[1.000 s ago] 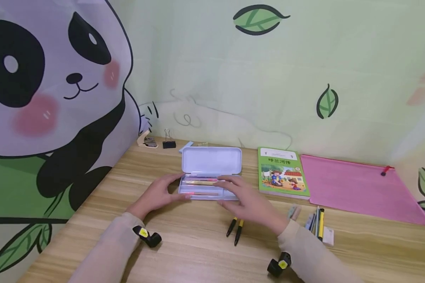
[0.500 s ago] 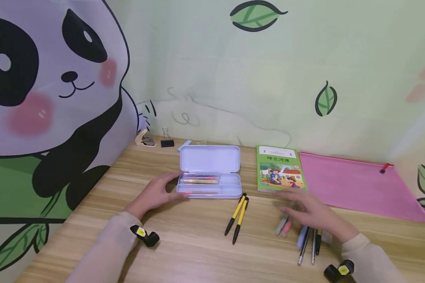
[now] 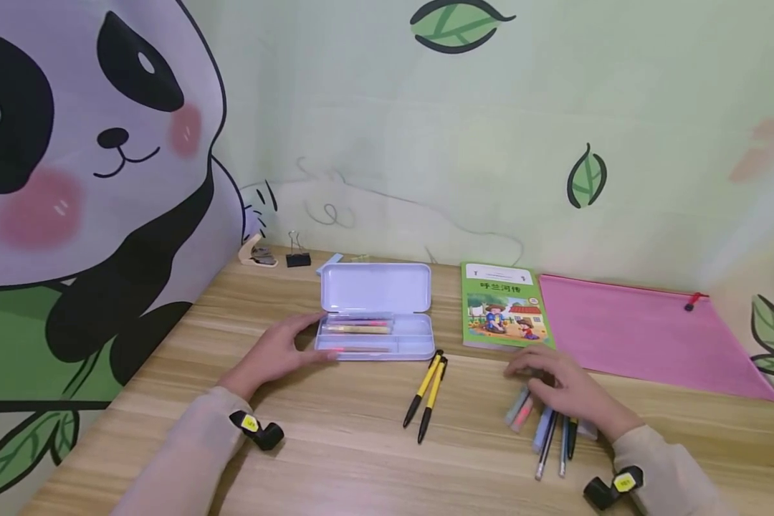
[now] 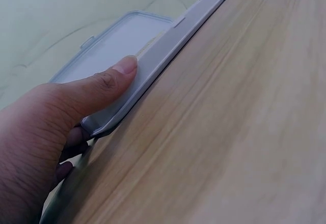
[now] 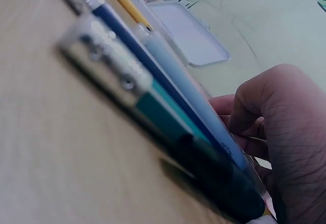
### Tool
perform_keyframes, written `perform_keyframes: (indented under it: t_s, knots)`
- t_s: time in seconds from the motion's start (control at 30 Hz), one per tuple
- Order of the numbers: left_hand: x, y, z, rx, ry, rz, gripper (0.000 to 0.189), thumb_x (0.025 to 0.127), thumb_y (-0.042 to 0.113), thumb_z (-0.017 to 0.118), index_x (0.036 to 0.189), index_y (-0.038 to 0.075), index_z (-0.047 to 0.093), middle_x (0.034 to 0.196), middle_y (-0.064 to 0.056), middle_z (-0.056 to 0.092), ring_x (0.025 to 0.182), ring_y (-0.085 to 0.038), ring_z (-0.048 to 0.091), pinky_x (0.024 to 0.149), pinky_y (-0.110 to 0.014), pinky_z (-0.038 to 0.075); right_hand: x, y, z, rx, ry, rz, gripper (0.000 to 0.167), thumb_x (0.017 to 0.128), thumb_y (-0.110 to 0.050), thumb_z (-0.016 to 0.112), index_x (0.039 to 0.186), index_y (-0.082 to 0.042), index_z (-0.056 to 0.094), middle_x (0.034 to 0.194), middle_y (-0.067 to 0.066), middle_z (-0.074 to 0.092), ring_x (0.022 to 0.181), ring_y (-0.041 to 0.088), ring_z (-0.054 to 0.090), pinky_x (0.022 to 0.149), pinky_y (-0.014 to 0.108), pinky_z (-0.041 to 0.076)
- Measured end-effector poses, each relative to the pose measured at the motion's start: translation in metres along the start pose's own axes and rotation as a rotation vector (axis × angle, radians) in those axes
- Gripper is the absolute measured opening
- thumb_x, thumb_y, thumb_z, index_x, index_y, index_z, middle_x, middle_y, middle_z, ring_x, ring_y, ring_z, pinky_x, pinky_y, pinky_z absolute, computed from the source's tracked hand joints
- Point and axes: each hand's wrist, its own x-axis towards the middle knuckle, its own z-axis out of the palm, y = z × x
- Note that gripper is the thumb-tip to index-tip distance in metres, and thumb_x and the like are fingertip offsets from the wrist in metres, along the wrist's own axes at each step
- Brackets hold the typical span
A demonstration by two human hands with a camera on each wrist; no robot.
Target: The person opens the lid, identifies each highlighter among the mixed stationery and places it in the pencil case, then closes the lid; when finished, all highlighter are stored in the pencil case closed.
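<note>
A pale lilac pencil case [image 3: 415, 347] lies with its lid up and several pens [image 3: 361, 330] in its compartments. My left hand [image 3: 277, 355] holds the case's left end. In the left wrist view the thumb [image 4: 125, 65] lies along the front wall and the other fingers go round the end. My right hand [image 3: 564, 383] is bent over a loose group of pens and pencils [image 3: 545, 444], with fingers beside a grey and a pink marker [image 3: 522, 414]. In the right wrist view pencils [image 5: 168, 117] hide its fingertips, so whether it pinches one I cannot tell.
Two yellow-and-black pens [image 3: 428, 398] lie in front of the case. A green book [image 3: 506, 308] and a pink zip pouch [image 3: 645, 337] lie at the right. Along the wall stand a black binder clip [image 3: 298, 258] and a small stapler-like item [image 3: 258, 254].
My right hand has moved right from the pencil case to the loose pens and markers, then stayed there. My left hand keeps its place on the case.
</note>
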Motion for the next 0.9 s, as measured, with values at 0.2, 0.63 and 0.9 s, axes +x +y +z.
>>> perform_keyframes:
  t_s: [0.2,0.63,0.9]
  knots:
    - [0.0003,0.0019,-0.0013,-0.003,-0.004,0.001,0.100,0.070,0.078,0.073,0.151,0.026,0.047,0.153,-0.004,0.046,0.143,-0.031,0.039,0.116,-0.056,0.032,0.0005,-0.0005,-0.0014,0.018,-0.008,0.009,0.042,0.084,0.010,0.063,0.109,-0.022,0.072,0.115,-0.004,0.068,0.112,0.018,0.060,0.098,0.031,0.048]
    - [-0.0010,0.0031,-0.0020,-0.002,-0.004,-0.006,0.100,0.070,0.078,0.072,0.151,0.024,0.047,0.153,-0.005,0.046,0.143,-0.031,0.038,0.117,-0.057,0.031,0.0007,0.0006,-0.0007,0.015,-0.004,0.004,0.044,0.080,0.008,0.063,0.107,-0.026,0.072,0.112,-0.009,0.067,0.109,0.016,0.060,0.095,0.037,0.050]
    - [-0.0006,0.0015,-0.0011,0.011,0.004,0.015,0.101,0.070,0.077,0.073,0.151,0.022,0.047,0.152,-0.007,0.047,0.142,-0.032,0.040,0.116,-0.056,0.032,0.0005,0.0033,0.0018,0.001,-0.002,-0.002,0.042,0.078,0.008,0.070,0.107,-0.023,0.071,0.113,-0.005,0.064,0.096,0.013,0.056,0.074,0.028,0.051]
